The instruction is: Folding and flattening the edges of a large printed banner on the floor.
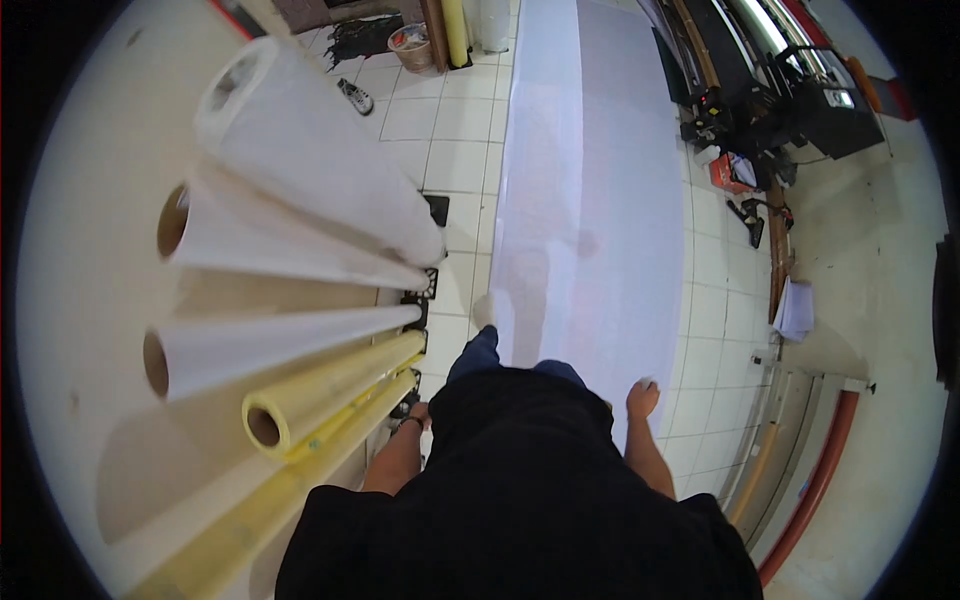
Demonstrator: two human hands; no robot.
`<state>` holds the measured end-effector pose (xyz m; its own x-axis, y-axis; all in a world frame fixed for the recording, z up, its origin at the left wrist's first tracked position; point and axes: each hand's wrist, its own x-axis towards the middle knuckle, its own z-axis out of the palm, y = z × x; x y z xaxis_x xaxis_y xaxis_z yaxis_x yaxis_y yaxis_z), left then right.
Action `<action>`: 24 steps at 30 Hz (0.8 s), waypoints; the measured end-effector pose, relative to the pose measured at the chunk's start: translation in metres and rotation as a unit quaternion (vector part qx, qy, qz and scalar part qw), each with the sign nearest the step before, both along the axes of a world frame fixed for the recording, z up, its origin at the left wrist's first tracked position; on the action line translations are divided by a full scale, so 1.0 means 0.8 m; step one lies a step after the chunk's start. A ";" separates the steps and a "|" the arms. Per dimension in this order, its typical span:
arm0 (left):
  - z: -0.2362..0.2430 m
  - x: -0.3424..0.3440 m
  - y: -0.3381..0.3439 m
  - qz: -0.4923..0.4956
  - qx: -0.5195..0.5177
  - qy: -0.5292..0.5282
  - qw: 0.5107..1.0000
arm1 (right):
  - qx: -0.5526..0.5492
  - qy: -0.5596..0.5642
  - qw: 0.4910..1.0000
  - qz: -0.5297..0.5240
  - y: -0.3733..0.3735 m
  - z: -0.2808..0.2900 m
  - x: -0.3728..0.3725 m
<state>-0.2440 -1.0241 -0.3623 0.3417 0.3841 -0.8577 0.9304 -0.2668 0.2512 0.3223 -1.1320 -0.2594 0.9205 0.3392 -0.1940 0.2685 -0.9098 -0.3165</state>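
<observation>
My right hand (642, 399) hangs at my right side above the edge of a long white sheet (630, 240) spread on the tiled floor. Its fingers are curled closed, and a small pale bit shows at the fingertips, too small to name. On my left side, my left hand (422, 412) hangs low beside my shirt, with a dark band at the wrist. My body hides most of its fingers. The sheet runs from under me to the far end of the floor, and darker shadows lie across it.
Large rolls lean on the left wall: a thick white roll (320, 150), thinner white rolls and a yellow roll (340, 385). A wide black printing machine (780, 90) stands far right. A red box (733, 172), papers (795, 308) and a bucket (411, 50) rest on the floor.
</observation>
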 end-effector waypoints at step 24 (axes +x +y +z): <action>0.073 0.246 0.591 0.108 0.164 -0.132 0.971 | 0.065 -0.017 0.997 -0.041 0.408 0.007 0.222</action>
